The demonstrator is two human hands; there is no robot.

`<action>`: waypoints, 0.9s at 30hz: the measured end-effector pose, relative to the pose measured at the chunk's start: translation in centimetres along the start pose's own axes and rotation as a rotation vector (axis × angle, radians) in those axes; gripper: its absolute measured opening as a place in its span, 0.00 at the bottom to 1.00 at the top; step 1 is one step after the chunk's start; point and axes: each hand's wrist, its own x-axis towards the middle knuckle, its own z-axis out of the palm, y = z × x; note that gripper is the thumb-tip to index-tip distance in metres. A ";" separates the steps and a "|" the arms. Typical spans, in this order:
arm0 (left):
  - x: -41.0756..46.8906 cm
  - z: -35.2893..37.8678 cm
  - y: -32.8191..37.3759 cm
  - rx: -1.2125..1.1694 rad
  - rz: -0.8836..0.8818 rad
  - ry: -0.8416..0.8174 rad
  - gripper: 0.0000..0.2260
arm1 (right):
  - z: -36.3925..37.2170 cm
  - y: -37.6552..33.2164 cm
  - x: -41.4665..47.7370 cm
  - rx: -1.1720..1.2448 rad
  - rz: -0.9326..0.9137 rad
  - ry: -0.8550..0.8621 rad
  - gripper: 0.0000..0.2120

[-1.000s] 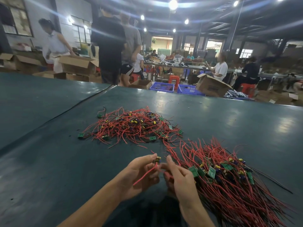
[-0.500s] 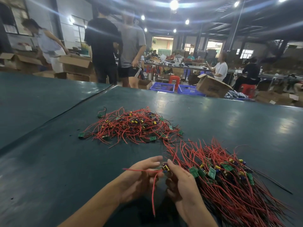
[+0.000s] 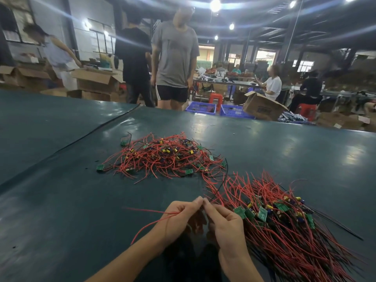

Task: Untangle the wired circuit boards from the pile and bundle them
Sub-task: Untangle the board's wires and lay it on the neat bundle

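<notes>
Left hand and right hand are pinching one board's red wires fingertip to fingertip over the table, with the tangled pile lying beyond them and the straightened bundle lying just beside the right hand.

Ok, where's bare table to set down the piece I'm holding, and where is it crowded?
Bare table left of your left hand, below the tangled pile; only red leads of the held wired piece trail there. More bare room beyond the bundle, far right. Crowded: the strip between pile and bundle, where stray wires cross, above your right hand.
</notes>
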 end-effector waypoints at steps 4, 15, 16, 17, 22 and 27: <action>0.1 0.2 0.6 0.032 0.036 0.013 0.19 | -0.4 -0.1 0.5 0.065 -0.021 0.104 0.10; -0.4 -0.4 1.8 0.063 0.114 -0.106 0.19 | -4.3 -2.5 1.7 0.318 -0.126 0.336 0.07; -0.4 -0.5 1.7 0.063 0.112 -0.100 0.19 | -4.3 -2.5 1.7 0.311 -0.142 0.344 0.07; -0.4 -0.4 1.5 0.063 0.109 -0.090 0.20 | -4.2 -2.5 1.7 0.290 -0.164 0.356 0.07; -0.1 -0.2 1.1 0.053 0.073 -0.040 0.20 | -3.5 -2.1 1.3 0.131 -0.196 0.272 0.13; -0.1 -0.2 1.0 0.038 0.067 -0.074 0.20 | -0.6 -0.2 0.6 -0.082 -0.105 0.007 0.15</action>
